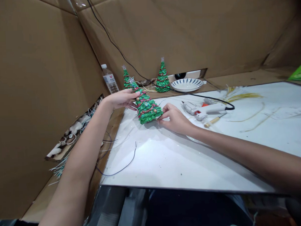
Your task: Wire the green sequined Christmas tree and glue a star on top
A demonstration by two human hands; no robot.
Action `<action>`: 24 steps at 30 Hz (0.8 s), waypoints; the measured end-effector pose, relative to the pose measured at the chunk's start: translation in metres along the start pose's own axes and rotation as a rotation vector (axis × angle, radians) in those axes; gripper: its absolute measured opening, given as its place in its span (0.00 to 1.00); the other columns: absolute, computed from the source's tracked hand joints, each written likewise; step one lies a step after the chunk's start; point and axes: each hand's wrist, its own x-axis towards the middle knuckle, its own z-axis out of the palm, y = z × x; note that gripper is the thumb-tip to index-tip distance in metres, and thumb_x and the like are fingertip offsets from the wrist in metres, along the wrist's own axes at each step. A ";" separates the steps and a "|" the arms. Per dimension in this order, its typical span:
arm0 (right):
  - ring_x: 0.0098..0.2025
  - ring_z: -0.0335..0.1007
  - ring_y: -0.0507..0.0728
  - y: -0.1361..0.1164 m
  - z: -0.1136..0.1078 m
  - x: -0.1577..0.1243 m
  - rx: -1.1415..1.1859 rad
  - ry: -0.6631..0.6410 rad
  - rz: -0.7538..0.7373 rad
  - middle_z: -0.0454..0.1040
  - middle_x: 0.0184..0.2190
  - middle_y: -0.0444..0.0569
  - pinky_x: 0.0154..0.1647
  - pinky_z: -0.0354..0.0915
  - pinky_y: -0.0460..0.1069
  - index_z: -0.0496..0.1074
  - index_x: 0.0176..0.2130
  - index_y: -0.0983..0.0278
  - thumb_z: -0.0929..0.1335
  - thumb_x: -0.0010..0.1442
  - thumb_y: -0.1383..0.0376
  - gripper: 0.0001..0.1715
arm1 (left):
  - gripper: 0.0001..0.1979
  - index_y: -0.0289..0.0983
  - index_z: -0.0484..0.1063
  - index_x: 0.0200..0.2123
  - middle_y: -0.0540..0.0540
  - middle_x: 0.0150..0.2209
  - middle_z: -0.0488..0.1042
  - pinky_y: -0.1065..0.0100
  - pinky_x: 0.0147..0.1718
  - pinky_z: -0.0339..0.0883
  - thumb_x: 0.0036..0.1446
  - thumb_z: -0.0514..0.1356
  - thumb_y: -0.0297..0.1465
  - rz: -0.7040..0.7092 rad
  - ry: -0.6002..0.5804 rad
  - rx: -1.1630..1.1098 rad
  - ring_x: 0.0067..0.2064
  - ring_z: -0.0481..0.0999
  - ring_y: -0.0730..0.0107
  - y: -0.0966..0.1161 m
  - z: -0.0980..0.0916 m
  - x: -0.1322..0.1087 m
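A miniature Christmas tree (147, 108), green and glittery with red garland and a star on top, leans to the left above the white tabletop (152, 159). My left hand (122, 98) is closed around its upper part, the thumb lying across the front. At the lower right edge of the tree, my right hand (174, 119) pinches the base with thumb and fingertips; anything small between them is hidden. Just right of that hand lies a white hot glue gun (204, 109). A wooden-handled awl (212, 121) rests in front of it.
Two similar trees, one at the back (162, 79) and one partly hidden (126, 77), stand behind. Nearby are a water bottle (110, 79) and a striped plate (187, 84). Yellow strands (243, 96) lie right; a dark wire (120, 171) curls at front left. Cardboard walls (187, 32) enclose the table.
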 end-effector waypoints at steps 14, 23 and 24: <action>0.38 0.66 0.56 0.004 0.002 0.002 -0.003 0.022 -0.071 0.65 0.36 0.50 0.41 0.63 0.51 0.80 0.30 0.65 0.69 0.55 0.69 0.08 | 0.13 0.39 0.68 0.46 0.45 0.41 0.75 0.64 0.38 0.75 0.59 0.60 0.36 -0.020 -0.010 0.013 0.37 0.79 0.67 0.003 0.005 -0.001; 0.36 0.66 0.55 0.002 0.000 0.003 -0.029 0.014 -0.063 0.66 0.35 0.51 0.39 0.62 0.50 0.80 0.27 0.66 0.69 0.54 0.71 0.08 | 0.15 0.39 0.67 0.48 0.46 0.41 0.75 0.65 0.38 0.74 0.59 0.60 0.36 -0.019 -0.016 0.014 0.37 0.79 0.68 0.002 0.003 0.001; 0.36 0.66 0.55 0.002 0.000 0.003 -0.034 0.013 -0.060 0.66 0.35 0.51 0.39 0.62 0.50 0.80 0.28 0.67 0.69 0.54 0.72 0.08 | 0.15 0.39 0.67 0.48 0.46 0.42 0.75 0.64 0.38 0.74 0.59 0.60 0.36 -0.017 -0.017 0.014 0.37 0.79 0.67 0.002 0.003 0.001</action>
